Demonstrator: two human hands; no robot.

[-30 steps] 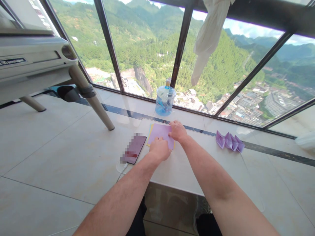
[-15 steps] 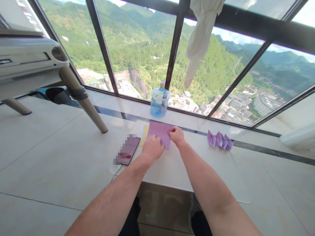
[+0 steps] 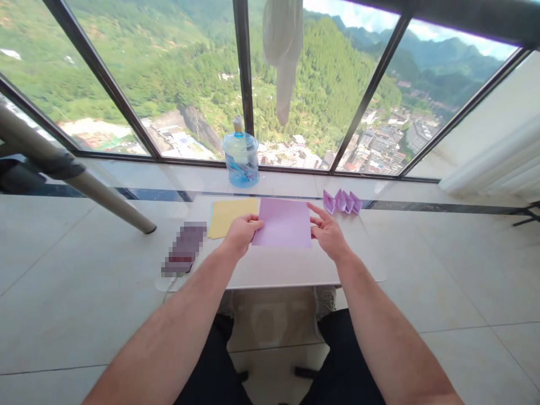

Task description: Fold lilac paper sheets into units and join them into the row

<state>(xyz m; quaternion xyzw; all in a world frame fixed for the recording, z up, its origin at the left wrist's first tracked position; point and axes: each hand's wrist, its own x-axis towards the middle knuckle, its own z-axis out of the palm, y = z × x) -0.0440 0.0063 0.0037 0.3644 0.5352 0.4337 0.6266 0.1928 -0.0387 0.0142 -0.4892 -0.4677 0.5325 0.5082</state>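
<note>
A purple square sheet of paper [image 3: 284, 223] lies flat at the middle of a small white table [image 3: 278, 267]. My left hand [image 3: 240, 233] pinches the sheet's left edge with curled fingers. My right hand [image 3: 329, 235] hovers at the sheet's right edge, fingers spread apart, the thumb near the paper. A stack of yellow paper [image 3: 230, 216] lies just left of the purple sheet, partly behind my left hand.
Folded purple paper pieces [image 3: 342, 201] sit at the table's far right corner. A phone [image 3: 184, 255] lies on the left edge. A small water-jug model [image 3: 241, 157] stands on the window sill. A slanted furniture leg [image 3: 84, 183] rises at left. A white cloth [image 3: 282, 50] hangs above.
The purple sheet has been pulled off the yellow stack and moved right toward the table's middle. My right hand has let go and opened. The camera view has swung right.
</note>
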